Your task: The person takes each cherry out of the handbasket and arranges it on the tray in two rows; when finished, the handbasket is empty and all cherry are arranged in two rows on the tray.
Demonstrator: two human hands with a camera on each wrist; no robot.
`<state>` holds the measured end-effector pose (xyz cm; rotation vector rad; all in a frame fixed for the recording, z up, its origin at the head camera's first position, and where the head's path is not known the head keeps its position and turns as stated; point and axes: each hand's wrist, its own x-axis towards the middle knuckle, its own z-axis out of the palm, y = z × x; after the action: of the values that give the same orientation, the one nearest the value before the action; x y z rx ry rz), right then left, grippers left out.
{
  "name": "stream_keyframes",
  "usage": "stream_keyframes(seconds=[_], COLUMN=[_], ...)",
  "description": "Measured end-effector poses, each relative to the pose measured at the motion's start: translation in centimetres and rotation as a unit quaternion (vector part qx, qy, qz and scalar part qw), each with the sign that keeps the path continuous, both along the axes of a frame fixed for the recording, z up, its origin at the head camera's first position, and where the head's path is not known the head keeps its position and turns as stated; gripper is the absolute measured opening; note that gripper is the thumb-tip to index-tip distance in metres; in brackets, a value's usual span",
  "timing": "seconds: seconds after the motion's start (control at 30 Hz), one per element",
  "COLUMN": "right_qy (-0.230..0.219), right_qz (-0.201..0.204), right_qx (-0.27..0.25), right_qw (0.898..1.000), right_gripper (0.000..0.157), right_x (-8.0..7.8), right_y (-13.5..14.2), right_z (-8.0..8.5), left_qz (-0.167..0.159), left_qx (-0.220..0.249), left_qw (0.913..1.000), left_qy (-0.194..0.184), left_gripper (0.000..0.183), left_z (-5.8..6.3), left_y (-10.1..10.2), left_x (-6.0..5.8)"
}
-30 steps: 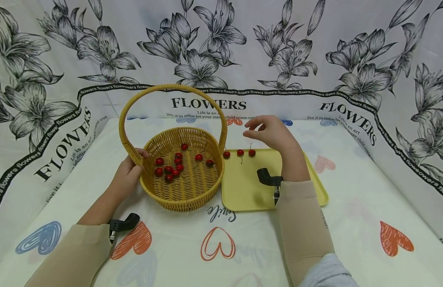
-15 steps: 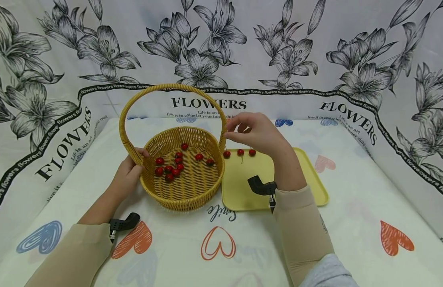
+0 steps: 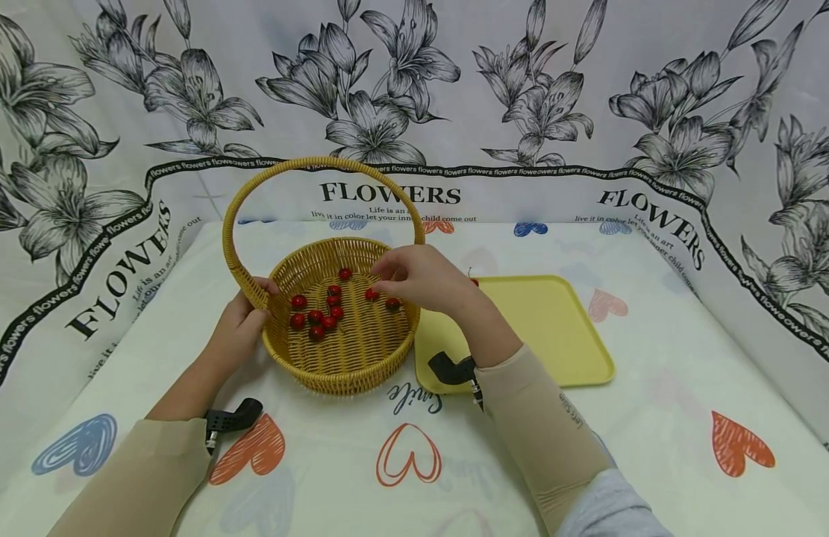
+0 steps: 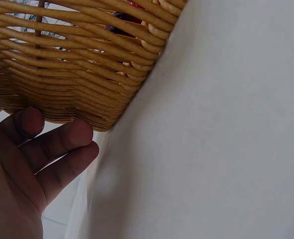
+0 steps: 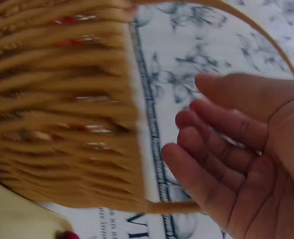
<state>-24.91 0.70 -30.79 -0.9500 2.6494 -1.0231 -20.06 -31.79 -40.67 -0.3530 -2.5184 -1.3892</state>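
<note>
In the head view a yellow woven basket [image 3: 343, 384] with a tall arched handle stands on the table. Several red cherries [image 3: 328, 322] lie scattered on its floor. My left hand [image 3: 236, 324] grips the basket's left side at the handle's foot; in the left wrist view its other fingers [image 4: 62, 144] lie loosely bent beside the weave. Over the basket's right rim reaches my right hand [image 3: 430, 280], its fingertips above the cherries. The right wrist view shows this hand's fingers [image 5: 202, 184] loosely bent, with nothing between them.
A yellow tray [image 3: 555, 328] lies right beside the basket, partly under my right forearm. One cherry [image 3: 474, 282] peeks out at its far edge behind my right hand. Black wrist cameras sit on both forearms. A flower-printed cloth hangs behind the table.
My right hand has moved left and down from above the tray's far edge, past the handle, to over the basket. It now hides cherries at the tray's edge. My left hand stays put.
</note>
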Motion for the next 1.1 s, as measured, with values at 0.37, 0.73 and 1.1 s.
stream_keyframes(seconds=[0.37,0.73,1.1], right_qy=[0.099,0.160,0.171], right_qz=[-0.088,-0.116,-0.093], right_qx=[0.226,0.339,0.330], right_qw=[0.965,0.920,0.924], right_gripper=[0.012,0.012,0.012], right_x=[2.0,2.4,2.1], right_y=[-5.1,-6.6,-6.3], right_z=[-3.7,-5.3,-5.2], left_qz=[0.000,-0.001,-0.001], left_qx=[-0.003,-0.001,0.000], left_qw=[1.0000,1.0000,1.0000], left_qy=[0.001,0.000,-0.003], left_gripper=[0.035,0.036,0.036], left_z=[0.1,0.0,0.0], left_y=[0.1,0.0,0.0], left_x=[0.0,0.0,-0.1])
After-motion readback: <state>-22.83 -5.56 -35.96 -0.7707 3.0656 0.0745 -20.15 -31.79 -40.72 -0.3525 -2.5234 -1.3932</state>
